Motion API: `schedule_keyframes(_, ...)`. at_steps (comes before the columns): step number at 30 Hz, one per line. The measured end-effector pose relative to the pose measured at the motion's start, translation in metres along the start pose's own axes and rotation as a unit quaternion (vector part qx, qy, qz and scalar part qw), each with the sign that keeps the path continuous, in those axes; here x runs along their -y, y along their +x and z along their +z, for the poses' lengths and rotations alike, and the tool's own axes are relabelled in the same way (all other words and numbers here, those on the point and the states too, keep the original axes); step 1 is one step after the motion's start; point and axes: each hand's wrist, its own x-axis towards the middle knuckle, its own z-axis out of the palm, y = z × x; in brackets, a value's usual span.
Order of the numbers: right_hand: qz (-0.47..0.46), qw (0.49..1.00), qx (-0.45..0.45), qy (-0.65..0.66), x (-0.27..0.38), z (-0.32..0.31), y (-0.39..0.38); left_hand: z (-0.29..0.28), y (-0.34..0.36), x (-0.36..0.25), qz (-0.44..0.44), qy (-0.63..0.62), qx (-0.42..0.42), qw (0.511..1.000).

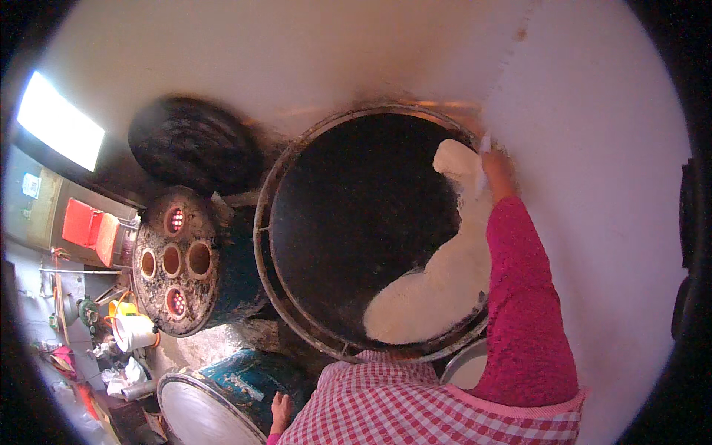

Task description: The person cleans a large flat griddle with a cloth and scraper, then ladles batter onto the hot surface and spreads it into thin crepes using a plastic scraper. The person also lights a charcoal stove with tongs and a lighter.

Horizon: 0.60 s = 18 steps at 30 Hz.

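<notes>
A large round black griddle [356,222] lies before me. Pale batter [430,293] covers a curved band along its right and near side, with a rounded end at the far right. My right hand [498,169] is closed on a thin white scraper [486,152], at the far right rim; the scraper's lower part touches or hangs just over the batter, I cannot tell which. Down at my left side is my left hand [280,411], fingers loosely bent and a little apart, with nothing seen in them. It is nearest to a blue-green drum [259,371].
A round stove [196,241] with several holes, two glowing red, stands left of the griddle. Behind it a dark round lid [193,144] leans on the wall. A pale drum top [204,411], white bucket [133,332] and red chair [93,228] are leftward. A wall [593,185] bounds my right.
</notes>
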Motion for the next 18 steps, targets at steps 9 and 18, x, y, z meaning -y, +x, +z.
schedule_keyframes(9, -0.072, 0.98, -0.018, 0.187, 0.032, 0.001, 0.005, 0.004, 0.003, -0.007, -0.04, -0.076, -0.017, 0.996)
schedule_keyframes(18, -0.071, 0.997, -0.042, -0.011, 0.086, -0.002, -0.037, 0.005, 0.002, -0.011, -0.019, 0.033, -0.042, 0.998)
